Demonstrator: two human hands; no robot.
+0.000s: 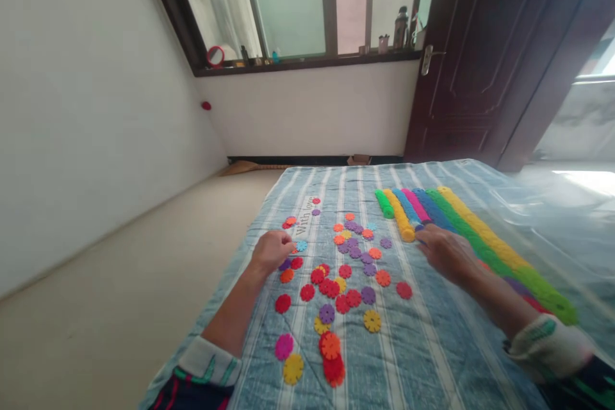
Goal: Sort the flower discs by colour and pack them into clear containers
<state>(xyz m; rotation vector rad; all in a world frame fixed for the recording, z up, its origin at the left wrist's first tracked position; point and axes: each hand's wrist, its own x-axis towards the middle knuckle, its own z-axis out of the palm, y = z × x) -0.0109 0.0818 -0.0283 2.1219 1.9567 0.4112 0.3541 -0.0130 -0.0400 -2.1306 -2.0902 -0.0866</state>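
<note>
L hand (pixel 271 250) by lt-blue disc (pixel 302 246), fingers bunched, can't tell grip; R hand (pixel 446 253) pinching dk-blue disc (pixel 419 227) nr yellow stack (pixel 400 214)!

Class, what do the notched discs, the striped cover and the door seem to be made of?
Notched discs: probably plastic, smooth and evenly coloured, with clean-cut slots.
Striped cover: fabric, matte, softly wrinkled; the fibre can't be told.
Door: perhaps wood or a wood-look finish, dark, slightly glossy, with panel lines.

A blue, white-striped cloth (pixel 427 346) bears scattered notched discs (pixel 331 288) beside rows of stacked discs (pixel 475 240).
</note>
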